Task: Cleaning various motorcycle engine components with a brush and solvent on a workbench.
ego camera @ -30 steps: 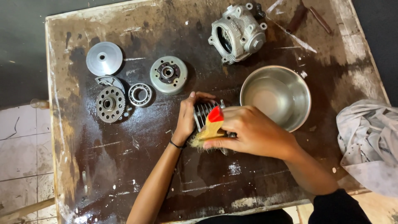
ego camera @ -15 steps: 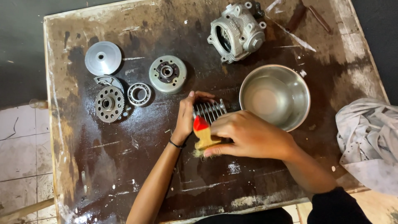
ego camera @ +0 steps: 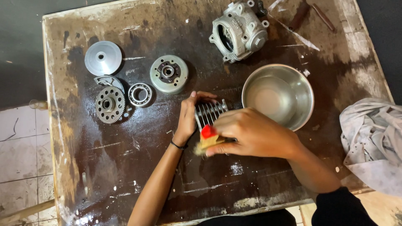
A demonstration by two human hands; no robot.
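Near the bench's [ego camera: 125, 175] left edge lie a round silver disc [ego camera: 103, 57], a toothed gear [ego camera: 109, 104] and a ring bearing [ego camera: 140, 94]. Mid-bench, the left hand [ego camera: 190, 117] holds a finned metal part [ego camera: 209, 113] steady. The right hand [ego camera: 251, 133] is closed around a red-handled brush [ego camera: 208, 137] touching it. A steel bowl [ego camera: 278, 96] sits just beside.

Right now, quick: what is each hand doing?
Left hand: closed on the finned metal part, steadying it.
Right hand: closed around a brush with a red handle.
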